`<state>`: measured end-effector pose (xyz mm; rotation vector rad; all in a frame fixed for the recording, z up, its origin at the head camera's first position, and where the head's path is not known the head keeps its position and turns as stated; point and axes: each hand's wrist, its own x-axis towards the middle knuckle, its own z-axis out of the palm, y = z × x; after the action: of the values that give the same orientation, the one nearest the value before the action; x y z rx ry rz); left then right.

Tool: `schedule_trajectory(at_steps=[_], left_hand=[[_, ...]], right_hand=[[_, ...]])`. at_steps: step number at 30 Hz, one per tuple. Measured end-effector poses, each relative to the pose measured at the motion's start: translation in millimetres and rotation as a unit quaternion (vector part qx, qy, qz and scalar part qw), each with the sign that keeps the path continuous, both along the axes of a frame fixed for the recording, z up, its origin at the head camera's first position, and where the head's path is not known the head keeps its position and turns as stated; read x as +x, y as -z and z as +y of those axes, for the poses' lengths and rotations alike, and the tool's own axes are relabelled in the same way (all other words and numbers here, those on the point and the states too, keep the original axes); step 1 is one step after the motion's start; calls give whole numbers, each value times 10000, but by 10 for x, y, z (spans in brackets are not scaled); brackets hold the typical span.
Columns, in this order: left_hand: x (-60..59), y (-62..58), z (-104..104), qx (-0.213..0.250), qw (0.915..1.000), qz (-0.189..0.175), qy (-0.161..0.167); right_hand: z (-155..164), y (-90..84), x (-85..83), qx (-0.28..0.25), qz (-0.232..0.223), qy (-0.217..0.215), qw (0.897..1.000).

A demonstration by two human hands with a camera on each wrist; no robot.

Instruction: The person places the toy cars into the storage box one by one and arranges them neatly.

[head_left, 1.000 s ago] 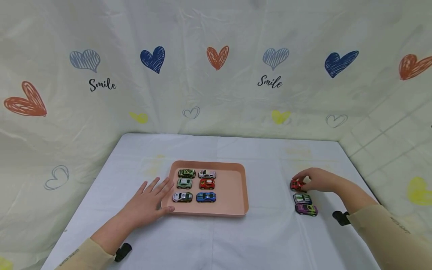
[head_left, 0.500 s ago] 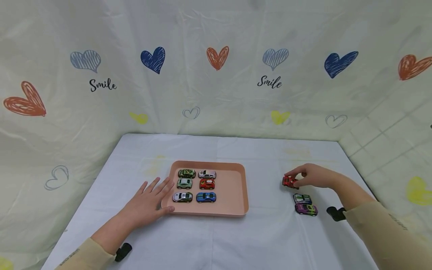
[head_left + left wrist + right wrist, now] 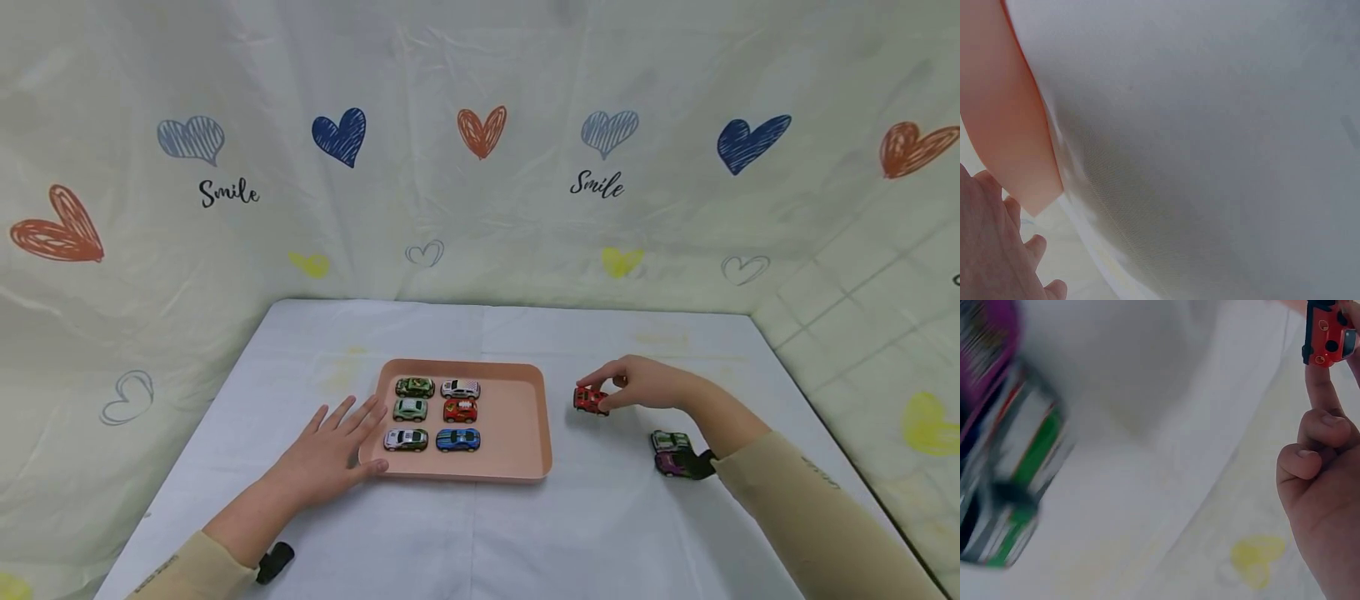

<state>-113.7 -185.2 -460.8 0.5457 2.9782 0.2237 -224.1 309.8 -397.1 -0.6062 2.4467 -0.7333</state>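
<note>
In the head view my right hand (image 3: 648, 383) pinches a red toy car (image 3: 590, 400) between thumb and fingers, just right of a pink tray (image 3: 517, 421). The right wrist view shows black spots on that red toy car (image 3: 1330, 334). Spread and straight, the fingers of my left hand (image 3: 333, 450) rest at the tray's left edge. Inside the tray several toy cars stand in two columns: a camouflage green car (image 3: 415, 387), a light green car (image 3: 409, 409), a silver car (image 3: 406, 440), a white car (image 3: 460, 389), another red car (image 3: 460, 410) and a blue car (image 3: 457, 439).
Two more toy cars stand on the white table right of the tray: a white-and-green car (image 3: 671, 442) and a purple car (image 3: 670, 464), the latter partly hidden by a black wrist device (image 3: 702, 465). A heart-printed curtain (image 3: 480, 208) hangs behind the table.
My right hand has lifted the red toy car away from the two other cars and carried it left, close to the tray. The left hand stays in place.
</note>
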Motion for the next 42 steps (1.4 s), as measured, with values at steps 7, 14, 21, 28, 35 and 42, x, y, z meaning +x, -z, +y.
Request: schedule_trajectory(at_steps=[7,14,21,28,35,42], left_hand=[[-4,5,5,-1,10000,-34,-11],[-12,2,1,36,10000,-8,-17],[-16,10,-3,39,10000,-20,-1],[-16,14,3,2,10000,-3,28],[-3,-3,10,-11,10000,-1,29],[-1,5,5,29,10000,-31,17]], right_hand=[[-466,-2,8,-365,-168,-370,9985],[-835,36,19,-431,-151,-652,9968],[-1110,172,65,64,20,-786,9969],[-1301,271,145,665,524,-1276,9882],[-1361,269,208,1132,1009,-1579,9758],[-1362,269,213,1260,1138,-1576,9728]])
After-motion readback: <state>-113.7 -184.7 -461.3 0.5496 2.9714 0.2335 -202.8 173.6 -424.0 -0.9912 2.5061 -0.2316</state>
